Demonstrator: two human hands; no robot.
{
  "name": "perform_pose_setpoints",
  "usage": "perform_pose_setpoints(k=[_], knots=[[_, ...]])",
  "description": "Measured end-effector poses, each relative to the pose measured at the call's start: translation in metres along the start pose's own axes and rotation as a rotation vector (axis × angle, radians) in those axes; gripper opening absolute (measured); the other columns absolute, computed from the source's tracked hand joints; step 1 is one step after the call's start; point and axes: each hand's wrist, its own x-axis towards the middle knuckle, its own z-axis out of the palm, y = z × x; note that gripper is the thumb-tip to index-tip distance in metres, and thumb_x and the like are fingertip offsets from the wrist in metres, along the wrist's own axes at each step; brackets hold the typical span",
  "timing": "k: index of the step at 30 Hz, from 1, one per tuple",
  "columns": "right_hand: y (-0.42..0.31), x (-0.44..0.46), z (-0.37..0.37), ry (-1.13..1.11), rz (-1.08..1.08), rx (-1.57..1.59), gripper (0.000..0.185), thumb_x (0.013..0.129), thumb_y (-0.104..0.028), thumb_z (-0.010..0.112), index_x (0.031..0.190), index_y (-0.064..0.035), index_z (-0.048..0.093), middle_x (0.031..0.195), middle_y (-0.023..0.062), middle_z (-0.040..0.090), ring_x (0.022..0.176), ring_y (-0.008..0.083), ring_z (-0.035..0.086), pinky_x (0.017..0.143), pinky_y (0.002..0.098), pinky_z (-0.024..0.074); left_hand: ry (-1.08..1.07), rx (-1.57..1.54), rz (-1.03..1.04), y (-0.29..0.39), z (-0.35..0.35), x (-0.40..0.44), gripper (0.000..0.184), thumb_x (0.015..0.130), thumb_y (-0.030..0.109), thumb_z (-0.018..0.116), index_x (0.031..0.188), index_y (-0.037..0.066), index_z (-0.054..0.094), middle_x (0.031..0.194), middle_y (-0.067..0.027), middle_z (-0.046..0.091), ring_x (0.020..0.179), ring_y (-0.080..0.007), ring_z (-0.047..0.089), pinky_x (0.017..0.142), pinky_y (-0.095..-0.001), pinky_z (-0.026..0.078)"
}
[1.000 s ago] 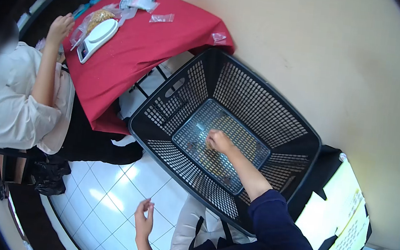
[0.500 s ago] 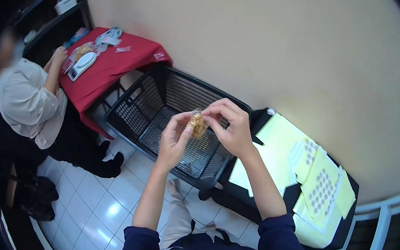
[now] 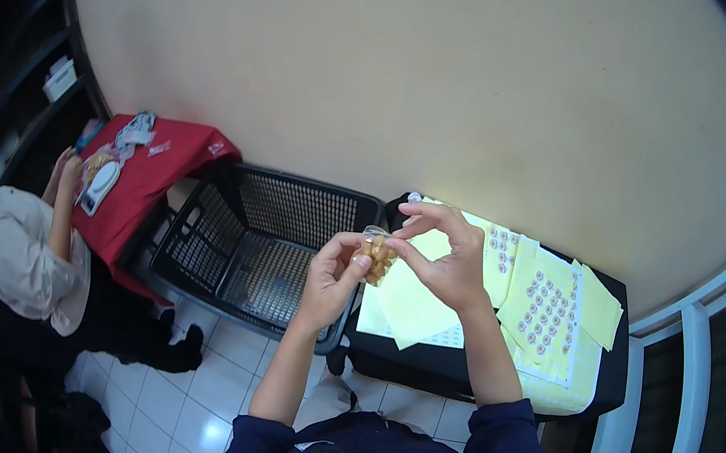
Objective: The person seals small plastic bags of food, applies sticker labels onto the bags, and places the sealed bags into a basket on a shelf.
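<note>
A small clear plastic bag (image 3: 377,264) of light-brown pieces is held up in front of my chest. My left hand (image 3: 334,282) grips its left side between thumb and fingers. At the bag's top right, the thumb of my right hand (image 3: 445,257) touches the edge; its fingers are raised and apart from the thumb. Behind and below the bag are the black crate (image 3: 260,317) and yellow sticker sheets (image 3: 540,311) on a black-covered table (image 3: 608,376).
At the left, a person in a light shirt (image 3: 24,253) stands by a red-covered table (image 3: 142,177) with a white scale (image 3: 101,187) and plastic bags. A dark shelf (image 3: 56,115) is behind. A pale metal frame (image 3: 690,394) stands at the right.
My right hand has come up out of the crate and both hands have met at the small bag. The view has turned right, toward the yellow sheets. My right fingers have lifted and spread.
</note>
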Motion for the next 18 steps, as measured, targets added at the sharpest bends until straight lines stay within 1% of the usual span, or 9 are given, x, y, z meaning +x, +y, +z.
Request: perform_pose_setpoints(k=[1,3,5,7,10,13,14,16,18], knots=[[0.001,0.003,-0.001,0.011,0.001,-0.013,0.030,0.062,-0.004,0.068,0.090,-0.0081,0.060,0.067,0.0023,0.063,0.066,0.0159,0.058,0.069,0.0284,0.0407,-0.027,-0.059,-0.041,0.001,0.003,0.007,0.017,0.085,0.009,0.049,0.101,0.001,0.047,0.093,-0.0058,0.054,0.082,-0.0097,0.053,0.072,-0.0230,0.045],[0.002,0.009,-0.003,-0.036,-0.015,-0.022,0.027,0.063,-0.003,0.068,0.089,-0.0084,0.060,0.067,0.0020,0.063,0.066,0.0159,0.058,0.070,0.0285,0.0405,-0.019,-0.080,-0.002,0.000,0.011,0.023,0.016,0.085,0.008,0.049,0.099,0.001,0.047,0.092,-0.0064,0.055,0.080,-0.0100,0.054,0.072,-0.0235,0.045],[0.006,0.016,-0.013,0.077,0.049,-0.089,0.025,0.067,-0.004,0.066,0.090,-0.0066,0.060,0.072,0.0035,0.063,0.070,0.0156,0.059,0.072,0.0288,0.0413,-0.024,-0.078,0.035,-0.004,0.012,0.036,0.015,0.085,0.007,0.049,0.098,0.001,0.047,0.091,-0.0066,0.056,0.080,-0.0099,0.054,0.071,-0.0231,0.045],[0.004,0.021,-0.013,0.233,0.148,0.017,0.026,0.070,-0.007,0.065,0.095,-0.0048,0.058,0.079,0.0057,0.063,0.073,0.0150,0.058,0.071,0.0281,0.0419,-0.032,-0.113,0.014,-0.005,0.015,0.045,0.015,0.085,0.007,0.049,0.098,0.001,0.048,0.090,-0.0065,0.056,0.080,-0.0098,0.054,0.071,-0.0228,0.045],[0.013,0.015,-0.012,0.294,0.208,-0.024,0.028,0.072,-0.010,0.064,0.099,-0.0038,0.056,0.083,0.0071,0.062,0.076,0.0147,0.057,0.070,0.0274,0.0423,-0.094,-0.104,0.048,-0.009,0.014,0.061,0.015,0.085,0.008,0.049,0.098,0.001,0.048,0.090,-0.0064,0.056,0.080,-0.0099,0.054,0.071,-0.0229,0.045],[0.016,0.002,-0.010,0.169,0.305,-0.055,0.020,0.072,-0.012,0.064,0.089,-0.0018,0.060,0.080,0.0065,0.061,0.077,0.0156,0.057,0.070,0.0280,0.0428,-0.101,-0.108,-0.007,-0.016,0.016,0.066,0.016,0.084,0.007,0.050,0.099,0.001,0.047,0.090,-0.0066,0.056,0.080,-0.0100,0.054,0.071,-0.0228,0.045],[0.020,-0.003,-0.007,0.202,0.328,0.027,0.012,0.073,-0.010,0.063,0.081,-0.0004,0.061,0.078,0.0066,0.061,0.073,0.0150,0.058,0.069,0.0273,0.0437,-0.133,-0.108,-0.005,-0.019,0.018,0.067,0.016,0.084,0.007,0.049,0.099,0.001,0.047,0.090,-0.0065,0.056,0.081,-0.0101,0.054,0.071,-0.0229,0.045],[0.023,-0.010,-0.008,0.252,0.370,0.073,0.010,0.074,-0.008,0.062,0.079,0.0001,0.060,0.078,0.0069,0.061,0.072,0.0146,0.058,0.068,0.0265,0.0441,-0.181,-0.066,0.023,-0.022,0.022,0.068,0.019,0.083,0.005,0.050,0.100,0.001,0.047,0.094,-0.0079,0.055,0.084,-0.0120,0.053,0.074,-0.0244,0.044],[0.024,-0.013,-0.015,0.290,0.400,0.119,0.008,0.074,-0.007,0.061,0.078,0.0006,0.060,0.077,0.0071,0.061,0.071,0.0142,0.058,0.067,0.0258,0.0445,-0.161,-0.052,0.073,-0.020,0.031,0.074,0.020,0.082,0.004,0.051,0.101,0.001,0.047,0.095,-0.0086,0.054,0.085,-0.0131,0.053,0.076,-0.0254,0.043]])
